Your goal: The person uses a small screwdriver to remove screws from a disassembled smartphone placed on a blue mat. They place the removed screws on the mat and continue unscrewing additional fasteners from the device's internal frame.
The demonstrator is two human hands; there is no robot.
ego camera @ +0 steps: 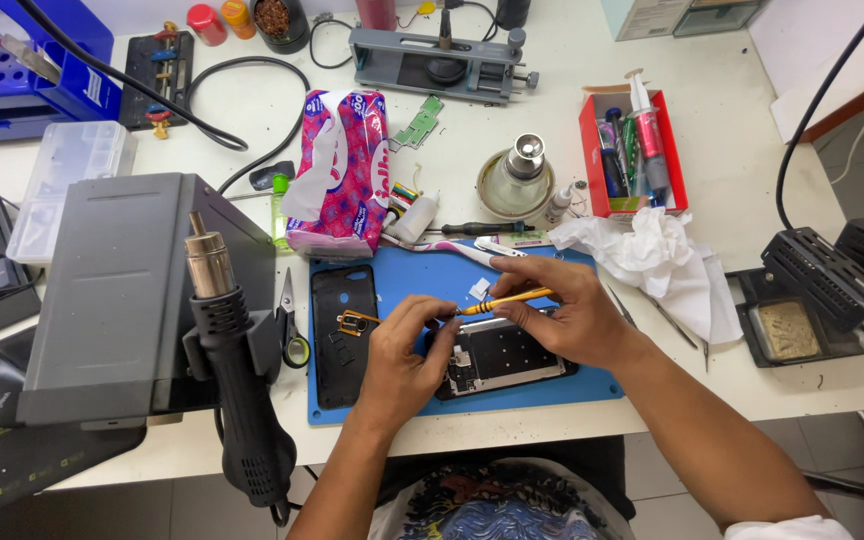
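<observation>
At a white repair bench, a person's right hand (pixel 564 312) pinches a slim yellow-handled tool (pixel 505 298), its tip angled down and left toward the opened black smartphone (pixel 500 357) lying on a blue rectangular work mat (pixel 422 275). The left hand (pixel 402 352) curls its fingers onto the phone's left end, thumb and forefinger closed near the tool's tip. Both forearms enter from the lower edge. A separated black back cover (pixel 340 335) lies just left of the phone on the mat. The mat's upper strip stays bare; crumpled white tissue (pixel 664 262) crowds its right corner. The hands hide the phone's upper edge, and what the tool tip meets cannot be made out.
</observation>
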